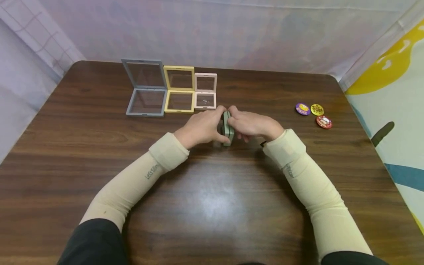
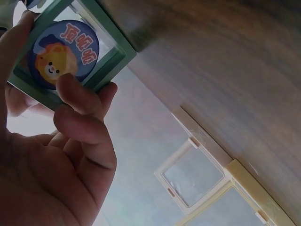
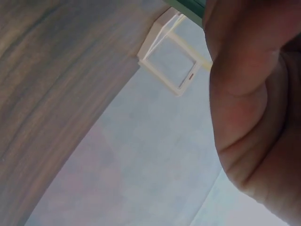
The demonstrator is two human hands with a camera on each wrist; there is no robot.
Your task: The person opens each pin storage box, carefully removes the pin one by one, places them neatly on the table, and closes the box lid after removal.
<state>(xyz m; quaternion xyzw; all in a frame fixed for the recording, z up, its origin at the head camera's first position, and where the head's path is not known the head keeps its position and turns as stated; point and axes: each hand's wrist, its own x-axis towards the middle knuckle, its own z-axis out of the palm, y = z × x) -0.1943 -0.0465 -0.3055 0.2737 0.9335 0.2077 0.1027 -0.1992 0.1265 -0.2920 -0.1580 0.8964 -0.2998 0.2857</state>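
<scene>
A small green display frame (image 1: 227, 129) stands on edge between the two hands, near the middle of the table. From its left side my left hand (image 1: 203, 127) grips it, with the thumb at its near end. My right hand (image 1: 253, 124) holds it from the right, its fingers bent against the frame; the exact contact is partly hidden. In the left wrist view, a round blue badge (image 2: 51, 47) with an orange lion and pink lettering shows within the frame, behind clear film. The right wrist view catches only a corner of the green frame (image 3: 190, 7) beside curled fingers.
Along the back stand three opened frames: grey (image 1: 145, 115), yellow (image 1: 179, 111) and pink (image 1: 205, 108). Toward the right lie a purple badge (image 1: 303, 109), a yellow badge (image 1: 317, 109) and a red badge (image 1: 324, 122). A curtain (image 1: 212, 36) hangs behind the wooden table (image 1: 212, 209).
</scene>
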